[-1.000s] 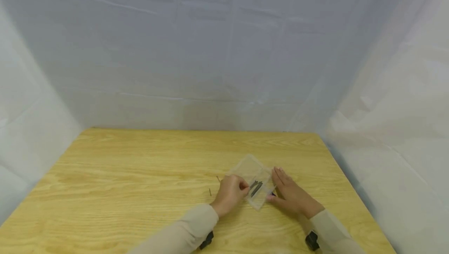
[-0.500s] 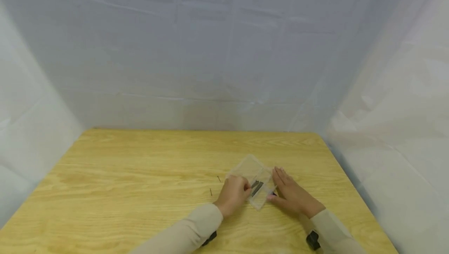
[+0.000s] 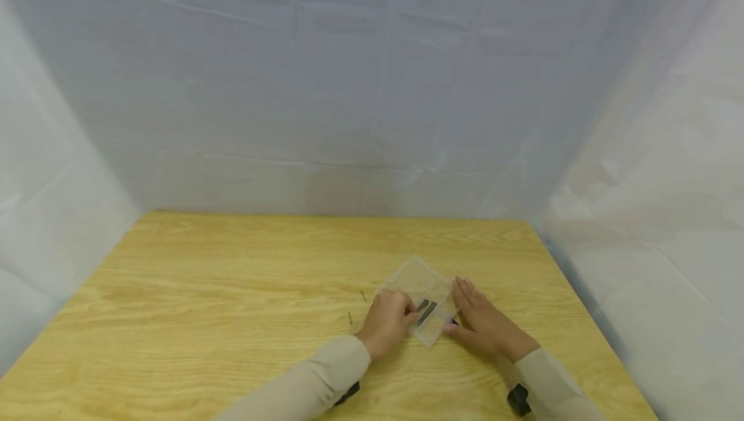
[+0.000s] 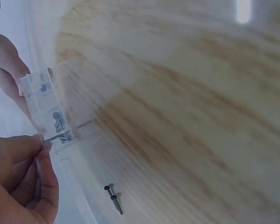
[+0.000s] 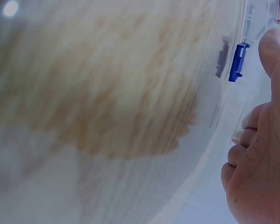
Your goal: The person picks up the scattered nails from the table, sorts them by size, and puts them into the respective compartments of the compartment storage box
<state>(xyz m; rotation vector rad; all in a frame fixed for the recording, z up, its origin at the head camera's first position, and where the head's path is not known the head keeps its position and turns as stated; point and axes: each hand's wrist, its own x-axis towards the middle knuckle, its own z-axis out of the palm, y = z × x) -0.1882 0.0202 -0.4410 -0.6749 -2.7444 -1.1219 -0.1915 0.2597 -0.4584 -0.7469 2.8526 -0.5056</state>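
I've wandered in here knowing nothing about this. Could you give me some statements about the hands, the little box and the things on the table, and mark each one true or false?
1. The left hand pinches a small dark fastener at the clear box. True.
2. The right hand is raised well away from the box. False: the right hand rests against the side of the box.
3. Two loose fasteners lie on the table, outside the box. True.
4. The latch on the box is red. False: the latch is blue.
5. The box holds nothing. False: several dark fasteners lie inside.
6. The table has a wood-grain top. True.
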